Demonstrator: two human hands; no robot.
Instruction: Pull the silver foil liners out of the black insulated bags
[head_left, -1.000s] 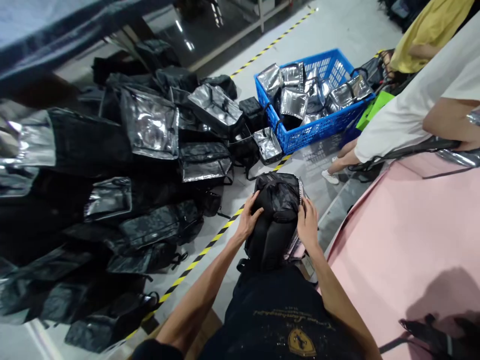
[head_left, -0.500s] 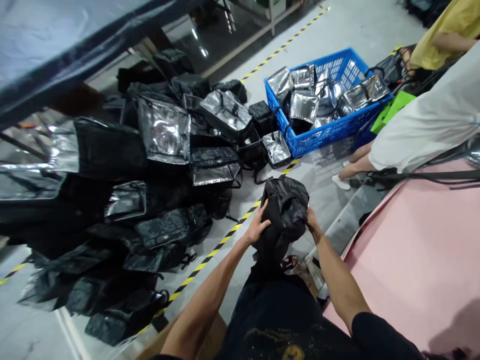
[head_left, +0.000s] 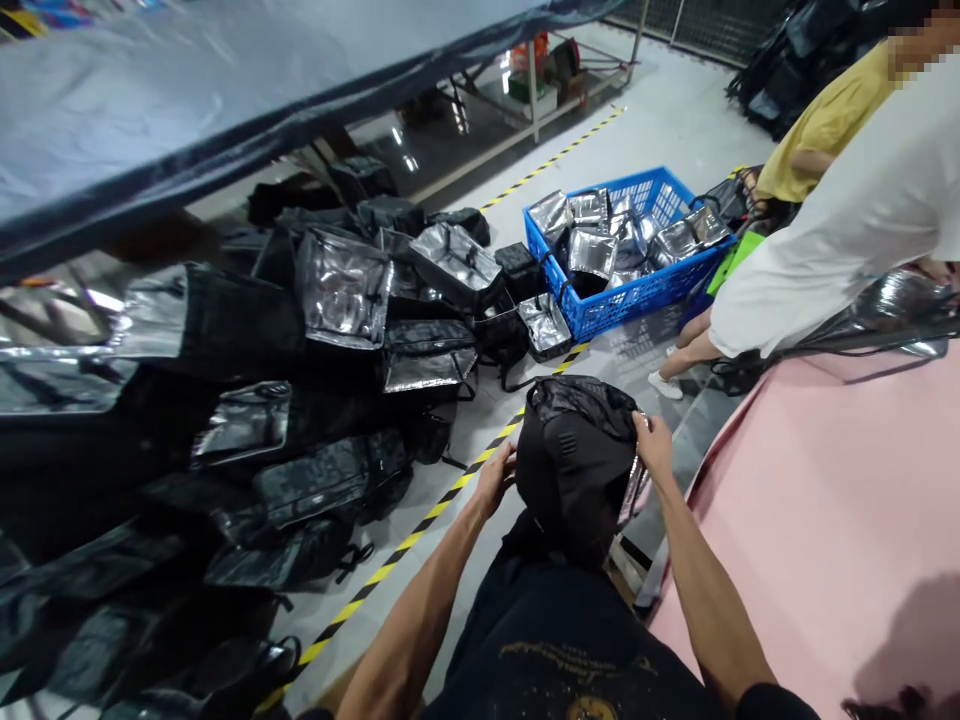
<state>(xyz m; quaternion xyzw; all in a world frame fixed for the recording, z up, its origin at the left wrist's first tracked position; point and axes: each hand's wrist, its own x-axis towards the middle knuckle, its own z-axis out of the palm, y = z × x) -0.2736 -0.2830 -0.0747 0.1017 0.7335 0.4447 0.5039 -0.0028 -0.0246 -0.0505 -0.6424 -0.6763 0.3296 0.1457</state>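
I hold a black padded bag [head_left: 574,465] with a silver foil lining upright in front of my body. My left hand [head_left: 495,480] grips its left side, fingers curled against the fabric. At the bag's upper right edge my right hand [head_left: 654,442] is closed on the rim, where the silver lining shows. The bag's opening faces away from me, toward the floor.
A large heap of black and silver bags [head_left: 315,360] lies on the floor at left, under a dark table edge [head_left: 225,130]. A blue crate [head_left: 622,250] holds several silver-lined bags. Two people [head_left: 825,220] stand at right beside a pink table surface [head_left: 825,500]. A yellow-black floor line [head_left: 420,530] runs diagonally.
The bag has been lifted and turned more upright. My right hand slid up to its top right rim; my left hand stays on the left side. The view tilted upward.
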